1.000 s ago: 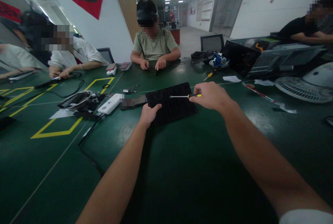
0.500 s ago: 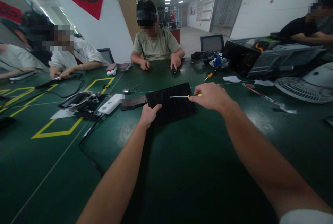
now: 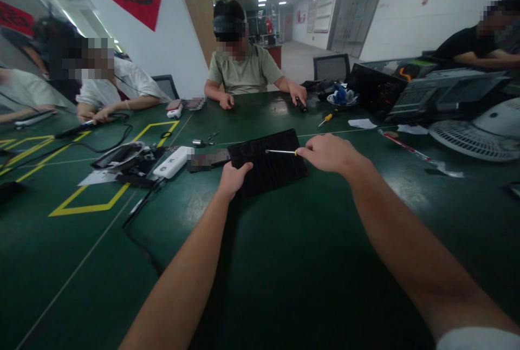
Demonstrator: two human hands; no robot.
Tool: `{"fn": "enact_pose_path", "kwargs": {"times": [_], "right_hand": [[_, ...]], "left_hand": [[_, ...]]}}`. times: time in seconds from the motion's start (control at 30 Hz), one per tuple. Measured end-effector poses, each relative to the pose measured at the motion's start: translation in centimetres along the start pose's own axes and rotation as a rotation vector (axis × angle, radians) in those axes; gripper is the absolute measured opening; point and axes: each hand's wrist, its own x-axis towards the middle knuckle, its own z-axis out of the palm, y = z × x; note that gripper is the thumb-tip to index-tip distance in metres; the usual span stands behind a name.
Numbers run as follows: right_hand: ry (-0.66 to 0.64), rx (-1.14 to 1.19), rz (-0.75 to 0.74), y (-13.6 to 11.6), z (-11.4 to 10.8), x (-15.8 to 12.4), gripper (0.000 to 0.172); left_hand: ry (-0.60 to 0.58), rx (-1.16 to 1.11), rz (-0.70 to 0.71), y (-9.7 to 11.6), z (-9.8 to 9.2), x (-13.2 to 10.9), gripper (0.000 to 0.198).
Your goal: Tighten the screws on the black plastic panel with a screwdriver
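Observation:
A flat black rectangular panel [image 3: 272, 174], slightly tilted, is above the green table [image 3: 309, 252]. My left hand [image 3: 234, 179] grips its left edge, thumb on top and the other fingers hidden underneath. In my right hand [image 3: 331, 153] is a screwdriver [image 3: 282, 151] with a silver shaft and a yellow handle mostly covered by my closed fingers. Its shaft lies nearly level across the panel, with the tip over the panel's upper middle; whether the tip touches it I cannot tell.
Left of the panel lie a phone [image 3: 209, 160], a white power strip-like box [image 3: 174, 162] and a heap of black parts [image 3: 125, 157]. Another yellow screwdriver [image 3: 326, 118] lies beyond my right hand. A white fan [image 3: 475, 133] stands right. A person [image 3: 246, 68] sits opposite.
My right hand has shifted slightly down and turned, covering more of the yellow handle. My left hand and the panel stay put. The person opposite has moved a dark object to the right.

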Motion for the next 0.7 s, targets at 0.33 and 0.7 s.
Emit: {"fn": "enact_pose_path", "kwargs": {"times": [0.33, 0.7], "right_hand": [[0.02, 0.055, -0.015, 0.11, 0.19, -0.04, 0.041], [0.135, 0.059, -0.037, 0.43, 0.17, -0.3, 0.027]], "left_hand": [[0.001, -0.026, -0.02, -0.13, 0.0, 0.1, 0.042], [-0.024, -0.033, -0.009, -0.29, -0.05, 0.13, 0.042]]}}
